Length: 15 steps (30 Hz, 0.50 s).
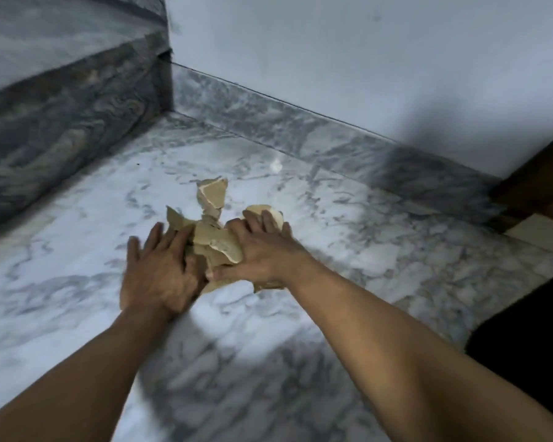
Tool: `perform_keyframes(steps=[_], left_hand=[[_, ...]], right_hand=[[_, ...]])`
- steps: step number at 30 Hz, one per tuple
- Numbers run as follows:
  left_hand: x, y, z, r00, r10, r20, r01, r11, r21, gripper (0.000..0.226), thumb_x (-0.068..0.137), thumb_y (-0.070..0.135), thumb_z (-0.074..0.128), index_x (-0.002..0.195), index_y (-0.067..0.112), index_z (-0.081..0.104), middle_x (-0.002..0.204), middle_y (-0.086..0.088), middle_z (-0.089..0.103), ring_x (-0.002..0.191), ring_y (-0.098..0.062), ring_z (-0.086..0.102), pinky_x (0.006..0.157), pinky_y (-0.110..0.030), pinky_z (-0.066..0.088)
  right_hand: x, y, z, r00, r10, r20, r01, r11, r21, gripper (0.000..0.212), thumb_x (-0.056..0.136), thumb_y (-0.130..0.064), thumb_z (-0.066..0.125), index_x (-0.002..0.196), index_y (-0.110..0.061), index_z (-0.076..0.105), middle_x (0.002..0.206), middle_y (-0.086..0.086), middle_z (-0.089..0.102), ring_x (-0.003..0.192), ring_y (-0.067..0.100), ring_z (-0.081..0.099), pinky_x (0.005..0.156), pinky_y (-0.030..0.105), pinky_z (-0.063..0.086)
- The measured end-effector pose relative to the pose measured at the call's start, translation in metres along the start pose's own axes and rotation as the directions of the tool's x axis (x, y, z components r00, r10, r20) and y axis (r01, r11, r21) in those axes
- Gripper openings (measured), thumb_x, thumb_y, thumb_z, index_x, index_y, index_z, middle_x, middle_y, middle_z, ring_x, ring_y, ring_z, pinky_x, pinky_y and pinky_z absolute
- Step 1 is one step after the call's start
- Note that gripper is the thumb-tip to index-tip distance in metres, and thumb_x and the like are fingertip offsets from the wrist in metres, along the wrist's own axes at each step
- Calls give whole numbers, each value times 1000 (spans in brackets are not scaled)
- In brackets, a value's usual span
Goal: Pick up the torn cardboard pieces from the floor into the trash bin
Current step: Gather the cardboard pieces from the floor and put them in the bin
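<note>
Marble makes a step [61, 90] at the far left, well apart from the work. Next comes the left hand [160, 269], fingers straight and flat, pressing against the left edge of the cardboard pieces [214, 242]. These lie heaped on the floor [332, 218] between the two hands. The heap's long axis runs away from the person, toward the wall [332, 59]. One loose piece [212, 194] lies at its far end, beyond both sets of fingertips. The right hand [264, 253] rests flat on the heap's right side, fingers spread, thumb stretched along the near edge toward the left hand. Neither hand has curled round anything yet. Both are equally near, so a two-handed scoop from the sides looks likely, though the far piece may slip out. A wooden frame [540, 186] stands at the right edge, with a dark shape [524, 330] below it; whether that is the trash bin cannot be told. Nothing seems to block the lift.
</note>
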<state>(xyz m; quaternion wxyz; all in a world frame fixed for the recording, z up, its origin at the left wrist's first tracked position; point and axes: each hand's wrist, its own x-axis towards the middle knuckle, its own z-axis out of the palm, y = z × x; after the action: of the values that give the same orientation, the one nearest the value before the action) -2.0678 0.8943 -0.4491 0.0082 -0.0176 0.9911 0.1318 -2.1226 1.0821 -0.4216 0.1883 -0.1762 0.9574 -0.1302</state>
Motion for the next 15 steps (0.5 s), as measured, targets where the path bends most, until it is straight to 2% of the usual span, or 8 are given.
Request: perform_keyframes(steps=[2,3,6,8,10,12,15], left_hand=[[-15,0,0,998,56,0,-55,997,-52,80,84,49,9,156,23,34,159,-5,40,152,-24,21,123,-47,10],[-25,0,0,998,67,-16,-68,994,-79,79,84,48,12,153,21,39,154,-7,45,148,-24,28,122,-45,14],[-59,5,2,993,52,-102,-60,995,-78,69,83,42,23,140,18,53,135,-6,56,128,-28,43,107,-44,30],[-82,12,2,990,25,-136,-36,997,-74,62,82,41,24,129,20,57,125,-3,58,117,-28,45,97,-43,35],[-97,19,3,989,-11,-147,-4,995,-104,55,84,44,25,121,20,58,119,-4,57,111,-29,46,92,-43,36],[-103,25,4,986,-69,-154,50,991,-126,55,91,58,29,124,21,52,132,-8,51,117,-32,45,95,-46,36],[-105,34,7,990,-102,-94,90,988,-125,78,89,78,28,147,25,33,162,-4,24,136,-33,34,108,-48,30]], right_hand=[[-23,2,12,1000,12,-19,-12,1000,-7,101,67,-92,51,146,-36,23,163,-6,9,153,31,-5,116,67,0],[-34,2,17,999,15,-47,-16,1000,-25,95,70,-90,51,143,-34,26,161,-5,14,152,30,2,116,65,3],[-68,1,33,984,3,-177,-16,997,-73,72,74,-84,51,126,-35,38,143,-7,33,137,25,25,111,54,21],[-94,3,45,962,-8,-272,-14,997,-81,61,76,-79,51,120,-37,40,135,-11,37,128,23,31,101,48,28],[-116,8,60,946,-36,-323,-2,993,-117,59,77,-73,50,124,-38,41,139,-11,36,130,23,32,99,47,29],[-132,11,70,944,-56,-324,17,992,-124,62,76,-67,48,130,-38,40,145,-11,33,134,24,30,101,47,26],[-141,10,70,944,-35,-327,30,999,-21,67,77,-66,50,138,-43,33,144,-12,31,136,21,26,105,46,24]])
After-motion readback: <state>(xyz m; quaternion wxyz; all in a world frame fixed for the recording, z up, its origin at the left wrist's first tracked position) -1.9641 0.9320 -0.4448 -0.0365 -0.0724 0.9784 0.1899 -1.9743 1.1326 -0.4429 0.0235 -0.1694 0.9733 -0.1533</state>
